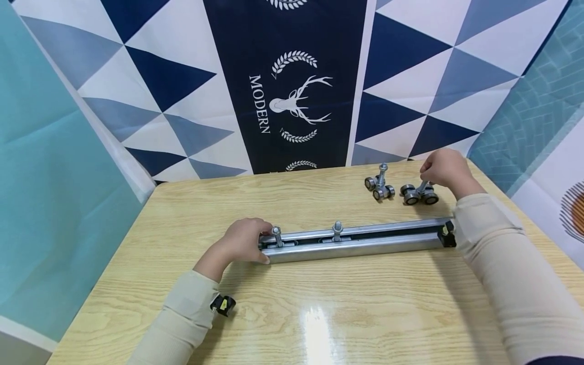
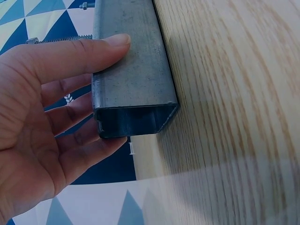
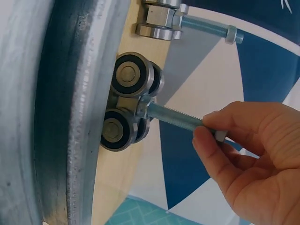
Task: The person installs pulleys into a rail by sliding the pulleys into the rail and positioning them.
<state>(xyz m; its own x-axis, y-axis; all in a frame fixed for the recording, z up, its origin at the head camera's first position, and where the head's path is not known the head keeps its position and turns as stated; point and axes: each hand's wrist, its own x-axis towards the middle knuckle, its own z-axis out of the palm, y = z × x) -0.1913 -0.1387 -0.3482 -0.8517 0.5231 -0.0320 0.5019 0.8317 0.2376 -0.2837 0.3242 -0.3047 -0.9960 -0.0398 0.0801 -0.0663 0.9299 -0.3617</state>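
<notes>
A grey metal C-shaped rail [image 1: 360, 248] lies across the table with its slot facing up. My left hand [image 1: 242, 241] grips its left end, thumb on the near side and fingers on the far side. The hollow rail end [image 2: 136, 119] shows in the left wrist view. Two bolts, a left one [image 1: 277, 236] and one further right [image 1: 337, 231], stand up out of the slot. Beyond the rail's right end, my right hand [image 1: 449, 171] pinches the threaded bolt [image 3: 176, 117] of a four-wheeled roller trolley [image 3: 126, 75], near its nut. Its wheels appear to rest on the table.
A second roller trolley [image 1: 380, 190] stands left of the held one, its bolt upright. The wooden table [image 1: 283, 304] meets a patterned cloth [image 1: 182, 101] at its back edge. Small black devices sit at the left wrist [image 1: 223, 304] and right wrist [image 1: 447, 234].
</notes>
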